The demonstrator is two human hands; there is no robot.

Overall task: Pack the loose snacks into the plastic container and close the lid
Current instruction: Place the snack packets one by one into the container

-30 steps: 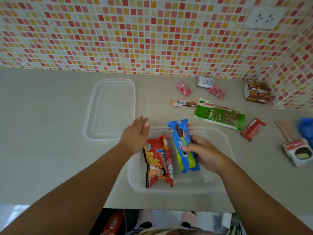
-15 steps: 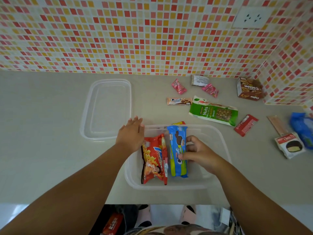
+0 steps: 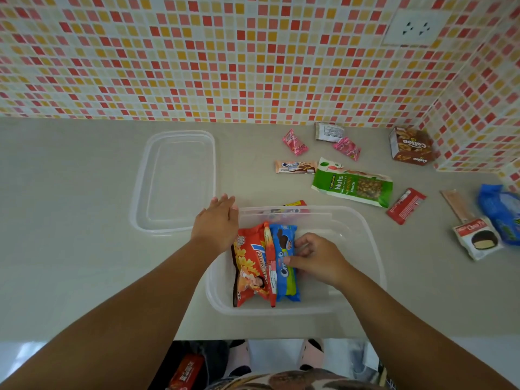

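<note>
A clear plastic container (image 3: 368, 249) sits near the counter's front edge. Inside it a red potato-snack bag (image 3: 249, 266) lies at the left, and a blue cookie pack (image 3: 285, 257) lies flat right beside it. My right hand (image 3: 318, 258) is inside the container with its fingers on the blue pack. My left hand (image 3: 216, 223) rests on the container's far left corner, fingers together. The clear lid (image 3: 174, 181) lies flat on the counter behind and to the left. Loose snacks lie to the right: a green nuts bag (image 3: 353, 185), a Cream-O bar (image 3: 295, 166), two pink candies (image 3: 294, 142).
Further right lie a red sachet (image 3: 405, 205), a brown Collon box (image 3: 410, 146) by the tiled corner, a white sachet (image 3: 327, 132), a choco-pie pack (image 3: 477, 240), a pink stick pack (image 3: 455, 205) and a blue pack (image 3: 502, 212). Another red packet (image 3: 295, 204) peeks out behind the container.
My right hand has lowered the blue cookie pack from a tilted position to flat on the container floor, snug against the red bag. My left hand has stayed on the container's corner.
</note>
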